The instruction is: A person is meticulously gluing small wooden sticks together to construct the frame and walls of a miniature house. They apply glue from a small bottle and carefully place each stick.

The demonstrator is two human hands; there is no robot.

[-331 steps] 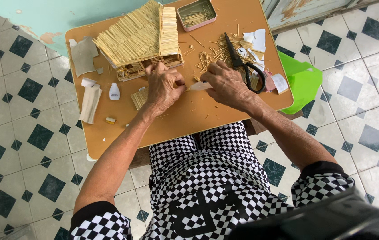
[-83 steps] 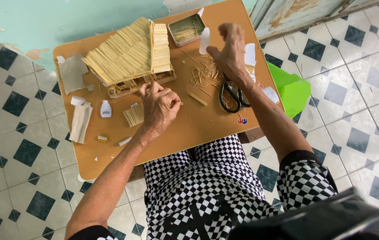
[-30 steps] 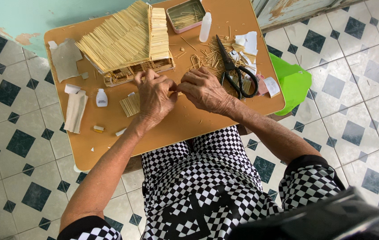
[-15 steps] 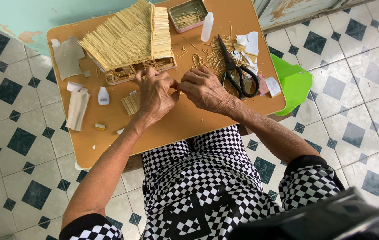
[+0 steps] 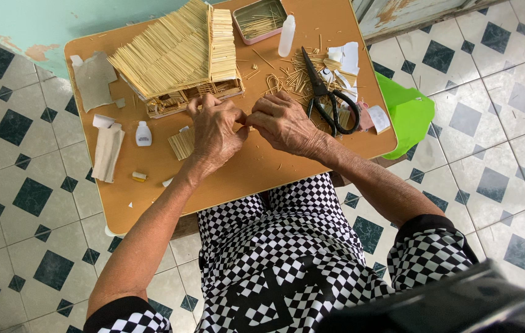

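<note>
Head view shows the left hand (image 5: 216, 132) and right hand (image 5: 284, 121) close together mid-frame, both pinching a thin stick (image 5: 247, 128) — it lies sideways between them, just below the stick house (image 5: 176, 55).

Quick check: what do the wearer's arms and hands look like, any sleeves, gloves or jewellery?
Both arms are bare from the short sleeves down. The sleeves are black-and-white checkered, matching the trousers. Left hand and right hand are bare: no gloves, and no rings or watch visible.
</note>
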